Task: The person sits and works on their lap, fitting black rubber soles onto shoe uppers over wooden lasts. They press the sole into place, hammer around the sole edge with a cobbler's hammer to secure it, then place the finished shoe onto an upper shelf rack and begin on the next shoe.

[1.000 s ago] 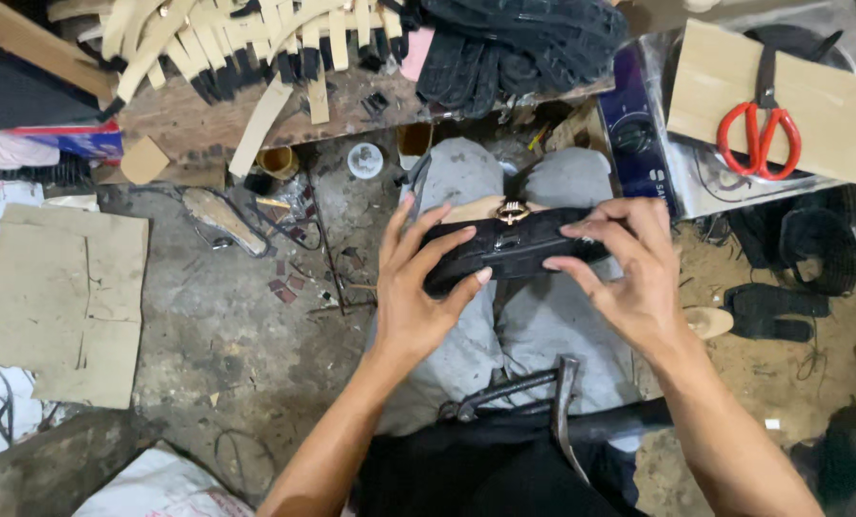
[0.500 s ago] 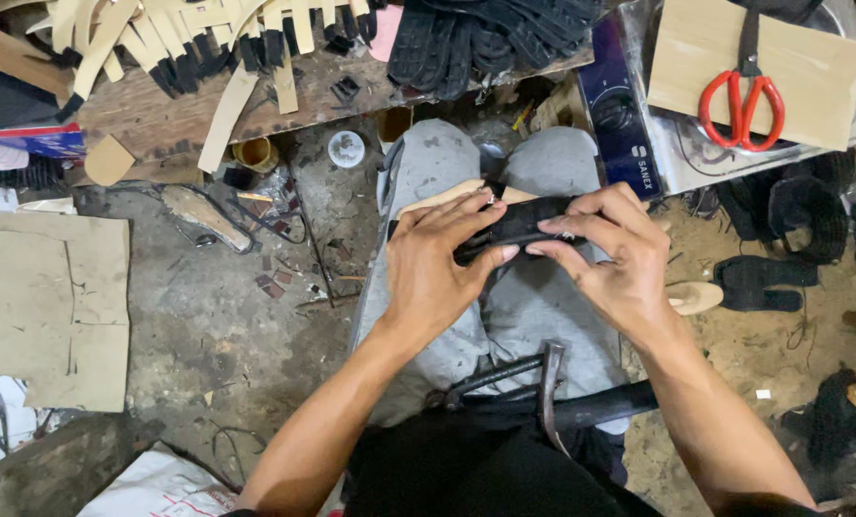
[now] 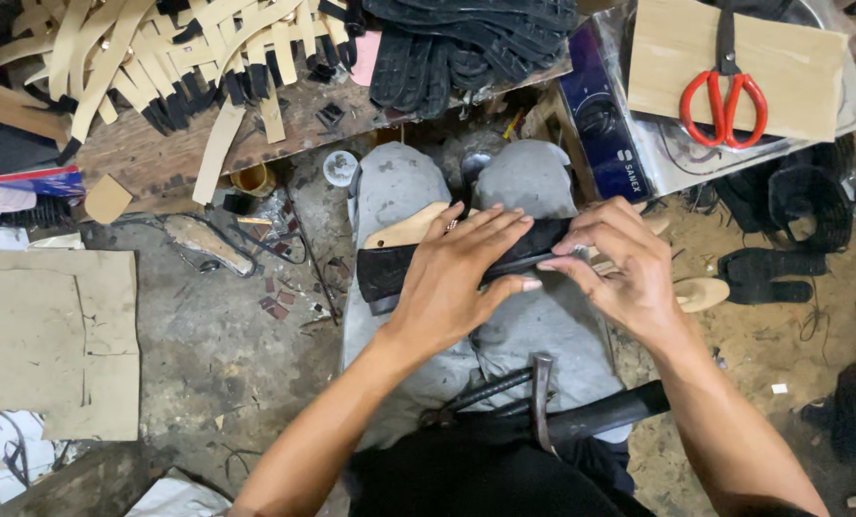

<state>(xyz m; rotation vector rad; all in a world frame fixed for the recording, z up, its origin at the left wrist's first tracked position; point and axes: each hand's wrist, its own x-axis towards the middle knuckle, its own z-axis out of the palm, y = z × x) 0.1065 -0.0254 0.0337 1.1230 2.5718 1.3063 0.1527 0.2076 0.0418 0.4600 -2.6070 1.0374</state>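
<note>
A: Hands first. Left hand (image 3: 466,273) lies flat, fingers spread, pressing down on the black sandal piece (image 3: 389,270); right hand (image 3: 619,263) pinches that piece's other end between thumb and fingertips. Both are closed on it, neither is free.

B: Where does the piece sit?

A: Across the lap, on the grey trousers (image 3: 543,325), just below the knees. A tan sole edge (image 3: 407,230) shows under it at the left.

B: Stage of the work?

A: Judged only from this view: the black upper is being pressed or smoothed onto the sole, so assembly is in hand, not finished (no trimming visible). A hammer-like tool (image 3: 543,383) rests untouched on the lap near the body.

B: Counts, big to small.

A: One wooden table (image 3: 160,158) at upper left. One large cardboard sheet (image 3: 59,340) on the floor. One stack of black soles (image 3: 466,43), number within it not countable. One heap of tan straps (image 3: 141,48), too tangled to count. One tan board (image 3: 734,62) carrying one pair of red-handled scissors (image 3: 724,96). Two round tins (image 3: 340,168) by the table edge (one is orange).
</note>
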